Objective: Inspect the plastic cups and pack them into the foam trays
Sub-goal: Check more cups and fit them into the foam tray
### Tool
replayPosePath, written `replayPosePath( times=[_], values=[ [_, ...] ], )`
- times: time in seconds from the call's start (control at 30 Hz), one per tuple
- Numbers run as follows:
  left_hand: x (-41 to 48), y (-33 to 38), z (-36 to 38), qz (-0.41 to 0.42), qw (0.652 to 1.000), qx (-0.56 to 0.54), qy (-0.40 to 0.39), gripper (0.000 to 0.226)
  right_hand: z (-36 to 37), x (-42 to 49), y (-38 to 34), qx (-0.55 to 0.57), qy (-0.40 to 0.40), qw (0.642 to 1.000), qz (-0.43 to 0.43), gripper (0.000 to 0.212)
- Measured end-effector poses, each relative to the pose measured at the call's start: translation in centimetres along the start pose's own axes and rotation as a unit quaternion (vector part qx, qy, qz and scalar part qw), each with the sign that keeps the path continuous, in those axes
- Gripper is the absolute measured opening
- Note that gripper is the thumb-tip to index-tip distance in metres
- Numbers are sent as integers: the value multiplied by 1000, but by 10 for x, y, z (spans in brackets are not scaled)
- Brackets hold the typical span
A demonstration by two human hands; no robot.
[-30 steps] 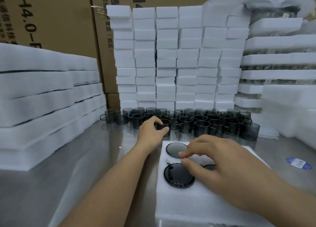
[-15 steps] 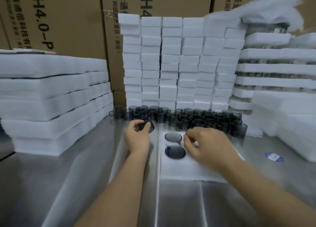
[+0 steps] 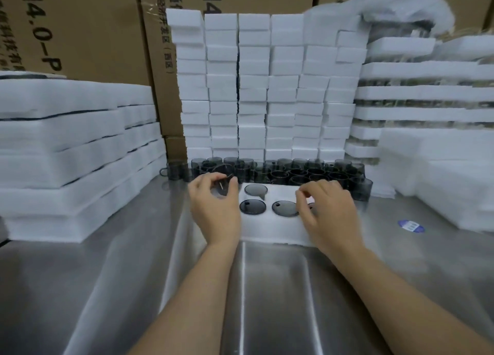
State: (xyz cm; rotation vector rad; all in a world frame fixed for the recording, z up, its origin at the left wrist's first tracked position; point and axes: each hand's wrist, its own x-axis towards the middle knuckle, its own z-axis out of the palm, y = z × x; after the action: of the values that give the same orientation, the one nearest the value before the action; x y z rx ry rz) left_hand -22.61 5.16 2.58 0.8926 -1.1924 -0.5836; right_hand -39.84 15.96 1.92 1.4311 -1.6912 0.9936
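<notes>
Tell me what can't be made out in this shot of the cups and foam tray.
Head view:
1. The right hand covers the right slots of the foam tray; whether it grips a cup is hidden.
2. The cup pinched by the left hand is blurred, so flaws can't be judged.
3. Print on the blue sticker is too small to read.
4. The loose cups behind overlap; no sure count.

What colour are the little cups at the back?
The cups are see-through dark grey, clearest in the head view.
</notes>
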Motion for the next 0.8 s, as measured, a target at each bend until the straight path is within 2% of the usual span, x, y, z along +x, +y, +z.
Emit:
replayPosePath(
  times=[0.03,0.1,0.2,0.27,0.4,0.5,0.57,0.63,0.8],
  values=[
    [-4,6,2,46,999,3,-11,16,-4,4,5,36,11,999,35,5],
    [-12,13,6,134,990,-2,-44,16,-7,12,5,73,18,995,68,23],
    [-23,19,11,225,970,13,-94,17,-7,15,-6,76,-50,995,30,56],
    [-29,21,16,257,959,11,-117,19,-3,13,-13,95,-85,991,38,67],
    [-31,25,23,263,955,-28,-136,29,2,15,-22,152,-22,984,87,61],
    [-34,32,26,233,957,-73,-154,61,1,17,-21,180,23,978,100,53],
    [-36,38,30,225,959,-90,-150,74,-1,18,-22,198,47,973,106,51],
    [-39,42,33,216,961,-107,-138,77,-3,20,-25,219,71,968,100,50],
    [-46,50,31,230,961,-98,-118,67,-5,17,-30,254,95,957,103,52]
  ],
)
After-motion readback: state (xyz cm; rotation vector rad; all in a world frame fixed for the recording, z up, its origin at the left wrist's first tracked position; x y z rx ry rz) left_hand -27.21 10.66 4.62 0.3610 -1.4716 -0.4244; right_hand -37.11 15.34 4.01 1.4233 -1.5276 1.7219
